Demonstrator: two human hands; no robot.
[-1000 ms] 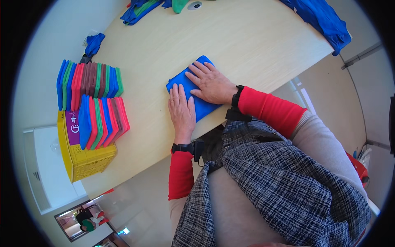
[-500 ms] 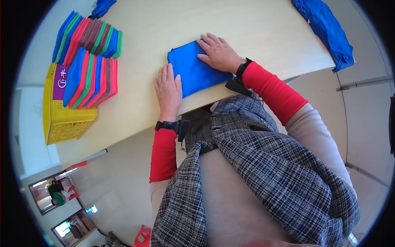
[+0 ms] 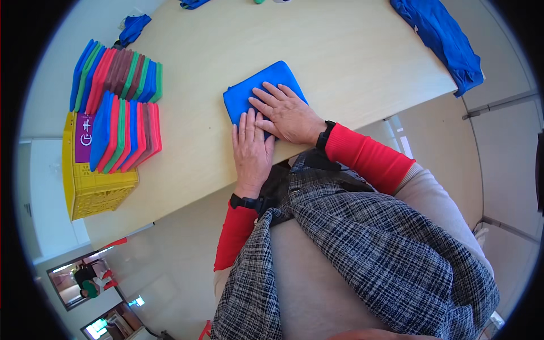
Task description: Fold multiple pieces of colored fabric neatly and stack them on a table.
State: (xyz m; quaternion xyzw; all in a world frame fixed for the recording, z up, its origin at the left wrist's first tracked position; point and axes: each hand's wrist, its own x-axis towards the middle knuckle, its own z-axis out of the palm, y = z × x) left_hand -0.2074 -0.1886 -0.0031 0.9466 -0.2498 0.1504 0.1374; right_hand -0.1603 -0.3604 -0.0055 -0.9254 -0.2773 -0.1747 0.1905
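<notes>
A flat blue fabric pouch [image 3: 277, 73] with a small tab at its left corner lies on the pale table, close to the front edge. My left hand [image 3: 250, 153] rests on its near left part, fingers stretched out. Just right of it, my right hand [image 3: 290, 118] presses flat on the pouch's middle, fingers spread. The two hands touch or overlap at the right thumb, and together they hide the pouch's near side. Neither hand grips anything.
On the left, two rows of blue, green, red and brown flat pouches, a far row [image 3: 116, 76] and a near row [image 3: 124, 133], stand by a yellow crate [image 3: 105, 195]. Blue cloth [image 3: 439, 42] hangs over the table's right edge. More blue cloth [image 3: 134, 29] lies far left.
Both hands have come together over the pouch's near part; they were at its left edge and far right side. The pouch now lies turned at a different angle. The view has shifted slightly.
</notes>
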